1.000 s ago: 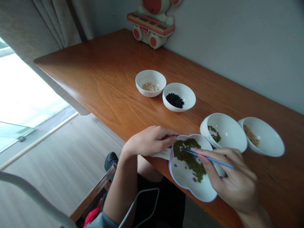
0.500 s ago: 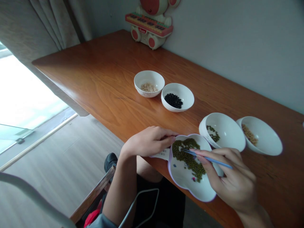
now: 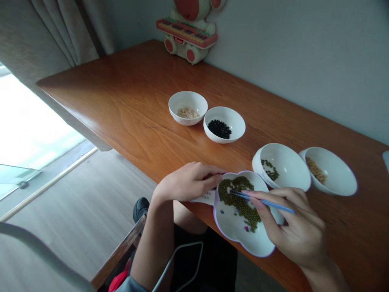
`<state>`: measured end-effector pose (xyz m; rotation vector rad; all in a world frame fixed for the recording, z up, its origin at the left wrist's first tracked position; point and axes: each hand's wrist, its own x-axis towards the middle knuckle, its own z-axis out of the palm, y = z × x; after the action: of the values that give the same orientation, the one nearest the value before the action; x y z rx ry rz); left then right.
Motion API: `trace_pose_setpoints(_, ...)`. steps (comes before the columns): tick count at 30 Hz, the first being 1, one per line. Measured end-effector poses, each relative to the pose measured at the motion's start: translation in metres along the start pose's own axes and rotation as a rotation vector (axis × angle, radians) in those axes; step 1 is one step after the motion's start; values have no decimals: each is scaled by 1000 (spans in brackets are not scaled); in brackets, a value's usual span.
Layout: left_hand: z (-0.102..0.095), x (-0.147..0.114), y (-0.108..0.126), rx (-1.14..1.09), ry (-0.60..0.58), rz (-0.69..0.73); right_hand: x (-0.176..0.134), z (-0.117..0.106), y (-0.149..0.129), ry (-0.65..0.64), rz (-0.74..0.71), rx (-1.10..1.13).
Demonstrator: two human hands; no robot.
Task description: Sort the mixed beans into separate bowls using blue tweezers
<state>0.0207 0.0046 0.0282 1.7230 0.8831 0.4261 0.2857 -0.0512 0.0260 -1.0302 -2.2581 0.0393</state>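
Note:
My right hand [image 3: 299, 227] grips a pair of blue tweezers [image 3: 275, 205], whose tips reach into green mung beans [image 3: 246, 205]. Whether a bean sits between the tips is too small to tell. The beans lie in a white scalloped dish [image 3: 231, 227] with a purple rim, at the table's near edge. My left hand [image 3: 191, 180] is closed on the dish's upper left rim, beside its flat handle [image 3: 206, 197]. Touching the dish's far side is a white bowl [image 3: 291, 166] with a few mung beans [image 3: 270, 170].
Right of that bowl, another white bowl [image 3: 338, 174] contains light tan grains. Farther back, one bowl [image 3: 223, 138] has black beans and its neighbour [image 3: 187, 97] pale flat seeds. A toy piano [image 3: 188, 34] stands by the wall. A cable [image 3: 182, 246] hangs over my lap.
The view has shifted slightly, so everything on the table appears a little farther left. Both hands keep their holds, and the tweezer tips stay among the beans.

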Motion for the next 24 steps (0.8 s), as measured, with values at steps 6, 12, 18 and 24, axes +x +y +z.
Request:
trace_pose_setpoints(6,1,0,-1,-19,6,-1,2,1,-2,23,16,-8)
trace_pose_setpoints(12,2,0,1,-87,11,35,2,-1,-4,55,5,-18)
trace_pose_setpoints(18,1,0,2,-59,36,-8,-9,-15,6,233,67,-171)
trace_pose_setpoints(24,0,1,4,-64,29,-25,-15,-25,22,420,149,-322)
